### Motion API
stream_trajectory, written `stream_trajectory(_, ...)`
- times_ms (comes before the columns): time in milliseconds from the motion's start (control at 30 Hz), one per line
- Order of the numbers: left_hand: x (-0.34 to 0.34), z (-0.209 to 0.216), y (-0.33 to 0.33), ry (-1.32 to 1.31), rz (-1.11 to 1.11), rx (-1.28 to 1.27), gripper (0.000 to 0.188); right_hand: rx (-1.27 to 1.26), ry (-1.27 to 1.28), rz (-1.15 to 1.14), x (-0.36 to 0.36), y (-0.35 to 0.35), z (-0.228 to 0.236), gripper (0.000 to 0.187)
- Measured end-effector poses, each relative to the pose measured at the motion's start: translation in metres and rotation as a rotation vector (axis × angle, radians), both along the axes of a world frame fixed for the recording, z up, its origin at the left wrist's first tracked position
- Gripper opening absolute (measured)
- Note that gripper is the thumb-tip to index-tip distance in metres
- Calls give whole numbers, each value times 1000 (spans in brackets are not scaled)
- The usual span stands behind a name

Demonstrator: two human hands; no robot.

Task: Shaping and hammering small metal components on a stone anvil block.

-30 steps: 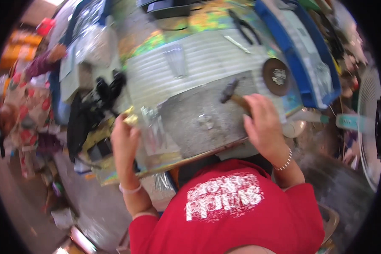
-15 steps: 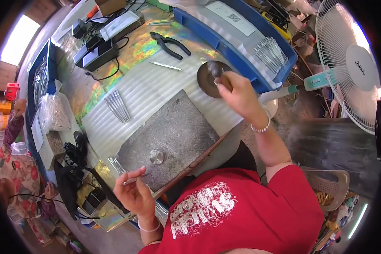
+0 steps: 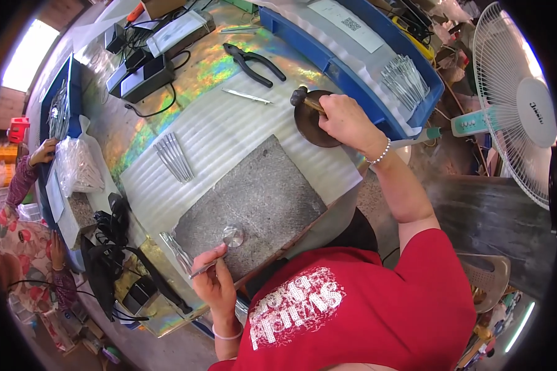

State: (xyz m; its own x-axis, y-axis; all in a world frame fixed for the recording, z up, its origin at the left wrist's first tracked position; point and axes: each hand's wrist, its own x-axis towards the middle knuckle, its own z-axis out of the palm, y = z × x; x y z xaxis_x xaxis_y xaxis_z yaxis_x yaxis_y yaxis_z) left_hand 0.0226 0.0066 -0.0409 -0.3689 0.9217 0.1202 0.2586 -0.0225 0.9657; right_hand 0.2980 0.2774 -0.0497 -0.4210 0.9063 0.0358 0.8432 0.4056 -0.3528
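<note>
My right hand [image 3: 353,127] grips a small hammer by its wooden handle [image 3: 314,104]. The dark hammer head [image 3: 299,94] is raised by the left edge of a round brown dish [image 3: 315,133]. Lower left, my left hand [image 3: 215,283] pinches a thin metal rod [image 3: 203,268] between thumb and fingers. That rod points toward a small shiny round metal piece [image 3: 233,236] on a grey stone slab [image 3: 260,188]. My left fingertips are just beside the metal piece; whether the rod touches it I cannot tell.
Slim metal rods [image 3: 174,157] lie on white foam [image 3: 220,133], with pliers [image 3: 254,63] beyond. A blue tray [image 3: 346,77] holds more rods. A fan [image 3: 520,105] stands right. Black cables [image 3: 111,232] lie left, where another person's hand [image 3: 43,151] touches a blue bin.
My right hand has turned, swinging the hammer head left. My left hand has moved right, bringing the rod near the round metal piece. The other person's hand has reached the bin.
</note>
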Motion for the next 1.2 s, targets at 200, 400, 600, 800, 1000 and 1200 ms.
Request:
stream_trajectory(200, -1, 5, 3, -102, 12, -11, 19, 25, -40, 70, -1, 7, 0, 13)
stream_trajectory(400, 1, 8, -2, -146, 84, 25, 15, -107, 232, -83, 4, -6, 10, 15)
stream_trajectory(600, -2, 22, -5, -353, 69, 57, 18, -315, 784, -274, 8, -21, 14, 9)
stream_trajectory(800, 11, 44, 7, -916, 38, -92, 33, -702, 989, -273, -25, -80, 64, 10)
stream_trajectory(1000, 11, 25, 13, -1404, -162, -151, 17, -1093, 1084, -5, -72, -139, 77, 6)
stream_trajectory(1200, 16, 18, 9, -1593, -175, -120, 19, -943, 1136, 216, -98, -169, 56, 10)
